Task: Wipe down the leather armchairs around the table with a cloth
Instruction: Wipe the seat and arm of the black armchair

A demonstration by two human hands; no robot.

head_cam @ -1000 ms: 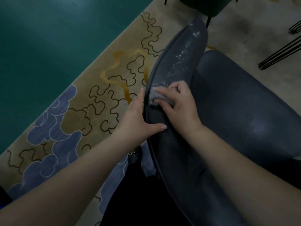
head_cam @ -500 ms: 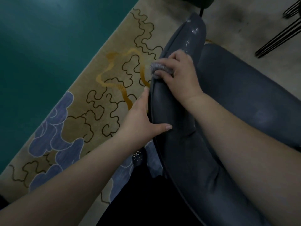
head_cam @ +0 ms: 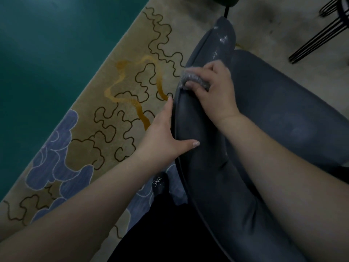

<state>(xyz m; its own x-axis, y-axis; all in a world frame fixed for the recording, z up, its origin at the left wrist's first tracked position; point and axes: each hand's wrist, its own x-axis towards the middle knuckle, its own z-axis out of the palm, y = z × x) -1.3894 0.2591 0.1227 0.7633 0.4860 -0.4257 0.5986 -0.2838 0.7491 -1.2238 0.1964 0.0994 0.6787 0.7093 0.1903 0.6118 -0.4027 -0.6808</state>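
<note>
the right hand [head_cam: 215, 91] has its fingers curled over a grey cloth [head_cam: 190, 80], pressing it on the top edge of the dark armchair [head_cam: 283, 120] back. the left hand [head_cam: 162, 135] grips that edge nearer the body, thumb on top, above the patterned rug [head_cam: 113, 103].

the right hand [head_cam: 215, 89] holds a small grey cloth [head_cam: 186, 79] on top of the dark armchair [head_cam: 273, 114] back. the left hand [head_cam: 162, 137] grips the back's edge. a patterned rug [head_cam: 105, 103] lies below.
</note>
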